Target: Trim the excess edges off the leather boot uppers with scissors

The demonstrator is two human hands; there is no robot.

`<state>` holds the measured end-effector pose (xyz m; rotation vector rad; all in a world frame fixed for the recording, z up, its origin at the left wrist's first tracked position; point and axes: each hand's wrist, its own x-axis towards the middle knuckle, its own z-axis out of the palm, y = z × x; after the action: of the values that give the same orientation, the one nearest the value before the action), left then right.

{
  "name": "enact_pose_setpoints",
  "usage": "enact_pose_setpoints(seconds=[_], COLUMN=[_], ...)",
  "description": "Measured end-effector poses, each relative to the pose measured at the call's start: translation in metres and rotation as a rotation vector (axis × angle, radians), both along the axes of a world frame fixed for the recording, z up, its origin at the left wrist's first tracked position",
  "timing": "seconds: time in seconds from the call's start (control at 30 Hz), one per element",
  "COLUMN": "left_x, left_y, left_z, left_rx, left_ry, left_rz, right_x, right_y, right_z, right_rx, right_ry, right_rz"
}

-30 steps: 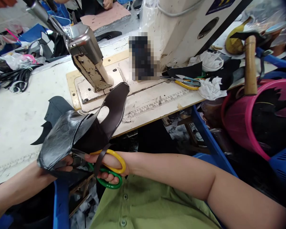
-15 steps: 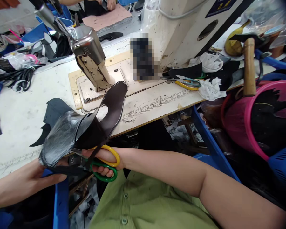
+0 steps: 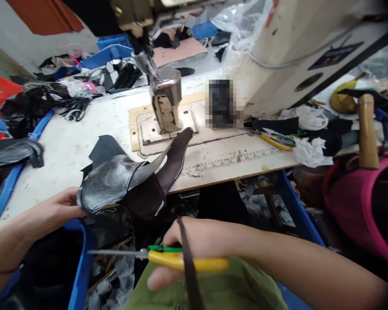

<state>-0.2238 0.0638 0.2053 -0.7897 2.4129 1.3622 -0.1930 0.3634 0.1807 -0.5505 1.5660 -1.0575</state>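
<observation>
My left hand (image 3: 53, 209) pinches the near edge of a black and dark brown leather shoe upper (image 3: 123, 183) and holds it at the front edge of the white work table (image 3: 61, 146). My right hand (image 3: 187, 243) is closed round yellow and green handled scissors (image 3: 168, 256), blades pointing left, below the leather and clear of it. A thin dark leather strip (image 3: 187, 262) hangs across my right hand. Behind the leather stands the post of the sewing machine (image 3: 164, 101).
A second pair of yellow scissors (image 3: 276, 140) lies at the right beside crumpled white paper (image 3: 310, 153). A wooden-handled hammer (image 3: 367, 129) sticks up by a pink basket (image 3: 352, 202). Black scraps and cords (image 3: 45, 103) crowd the far left. Blue bins (image 3: 80, 262) stand below the table edge.
My right hand has pulled the scissors down and away from the leather, with a cut strip hanging over it. My view has shifted up and to the left; my left hand keeps the leather.
</observation>
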Motion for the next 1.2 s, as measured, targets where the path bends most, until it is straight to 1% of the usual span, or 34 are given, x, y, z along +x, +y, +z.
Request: enact_pose_setpoints(seconds=[0.07, 0.1, 0.17, 0.2, 0.23, 0.3, 0.4, 0.47, 0.53, 0.63, 0.7, 0.8, 0.83, 0.87, 0.9, 0.97, 1.03, 1.1, 1.2], left_x=[-0.001, -0.001, 0.004, 0.009, 0.016, 0.033, 0.052, 0.052, 0.043, 0.021, 0.013, 0.017, 0.023, 0.030, 0.038, 0.053, 0.065, 0.071, 0.074], left_y=[-0.006, -0.009, -0.013, -0.013, -0.013, -0.009, 0.004, 0.011, 0.012, 0.005, -0.001, -0.002, 0.000, 0.003, 0.007, 0.015, 0.022, 0.028, 0.033], left_z=[-0.005, -0.008, -0.015, -0.020, -0.026, -0.043, -0.069, -0.081, -0.085, -0.082, -0.076, -0.065, -0.061, -0.058, -0.056, -0.051, -0.049, -0.048, -0.052], left_rx=[0.114, 0.141, 0.116, 0.089, 0.061, 0.032, 0.082, 0.105, 0.104, 0.140, 0.250, 0.492, 0.568, 0.634, 0.689, 0.788, 0.884, 0.955, 0.986], left_ry=[-0.064, -0.059, 0.048, 0.105, 0.154, 0.203, 0.236, 0.303, 0.374, 0.450, 0.452, 0.395, 0.368, 0.343, 0.319, 0.285, 0.272, 0.267, 0.266], left_rz=[-0.130, -0.161, -0.105, -0.060, -0.009, 0.082, 0.144, 0.177, 0.214, 0.264, 0.266, 0.239, 0.239, 0.246, 0.257, 0.296, 0.350, 0.408, 0.484], right_x=[-0.010, -0.017, -0.033, -0.042, -0.050, -0.065, -0.079, -0.084, -0.088, -0.093, -0.096, -0.101, -0.102, -0.103, -0.102, -0.099, -0.093, -0.085, -0.072], right_y=[0.006, 0.003, -0.009, -0.016, -0.024, -0.035, -0.047, -0.053, -0.058, -0.061, -0.060, -0.053, -0.051, -0.048, -0.046, -0.041, -0.035, -0.029, -0.018], right_z=[0.024, 0.032, 0.040, 0.040, 0.039, 0.035, 0.032, 0.032, 0.032, 0.027, 0.019, 0.003, -0.002, -0.006, -0.009, -0.013, -0.012, -0.010, -0.008], right_rx=[0.032, 0.038, 0.000, -0.040, -0.091, -0.182, -0.254, -0.279, -0.298, -0.297, -0.279, -0.228, -0.179, -0.114, -0.045, 0.075, 0.151, 0.221, 0.295], right_ry=[0.414, 0.593, 0.842, 0.902, 0.924, 0.892, 0.837, 0.829, 0.828, 0.903, 1.067, 1.404, 1.490, 1.551, 1.586, 1.602, 1.590, 1.581, 1.558], right_rz=[-0.029, -0.067, -0.143, -0.180, -0.215, -0.280, -0.347, -0.367, -0.359, -0.286, -0.171, 0.116, 0.188, 0.226, 0.230, 0.188, 0.171, 0.175, 0.144])
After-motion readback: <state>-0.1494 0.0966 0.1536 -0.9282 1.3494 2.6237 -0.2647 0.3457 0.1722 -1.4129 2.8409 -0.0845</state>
